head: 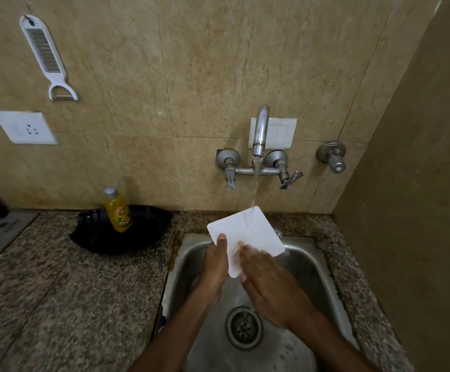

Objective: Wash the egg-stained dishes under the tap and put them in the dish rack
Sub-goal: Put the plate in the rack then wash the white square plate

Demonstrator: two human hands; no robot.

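Above sink (pixel 312 264): one white plate (pixel 253 232), left hand (pixel 215 261) gripping its edge, right hand (pixel 266 280) flat on it. Left of sink: one black tray (pixel 151 226) holding one bottle (pixel 117 210).

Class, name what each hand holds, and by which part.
Left hand grips the white square plate by its near left edge, thumb on top. Right hand lays blurred fingers on its face; a grip cannot be told.

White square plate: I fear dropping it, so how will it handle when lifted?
Probably slippery: tap water runs over the white plate. Likely stiff: it looks flat though the left hand grips only one edge. Possibly breakable above the steel sink.
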